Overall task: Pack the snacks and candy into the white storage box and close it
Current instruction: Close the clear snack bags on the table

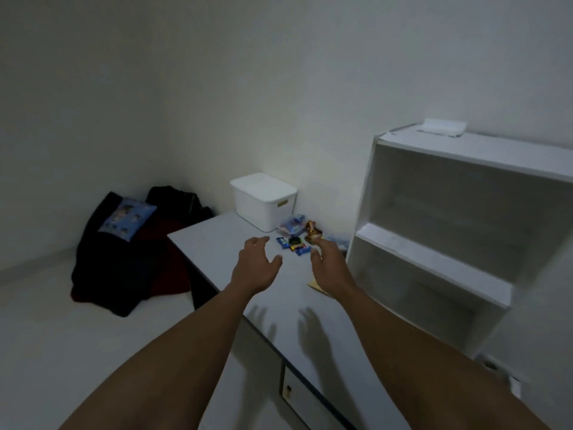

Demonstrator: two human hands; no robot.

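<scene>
White storage box (263, 200) sits at the far end of the table (217, 243), up against the wall, with the lid on. Its long axis runs roughly left to right across the table. The short end with the little gold-ish handle slot faces the side where the snacks are.

The snacks (294, 238) are in a small heap just beside that end of the box, on the near side. There are a couple of blue wrappers, a dark one, a blue-and-clear bag and a brown-gold packet (313, 232). It's all too blurry to read any labels.

Both hands are out over the table on the near side of the box, fingers spread and loose, holding nothing. The left hand (255, 265) hovers just short of the box, a bit apart from the heap. The right hand (330, 259) is right by the snacks with its fingertips up at the brown-gold packet, and I honestly can't tell if they touch it.

A tan corner of paper (316, 287) pokes out from under the right wrist, mostly hidden.

Farther from the box on the snack side is a white shelf unit (434, 228), cut off by the frame edge. On the opposite side, down off the table, there's a dark heap of fabric (124, 268) with a blue pillow (128, 218) on it.
</scene>
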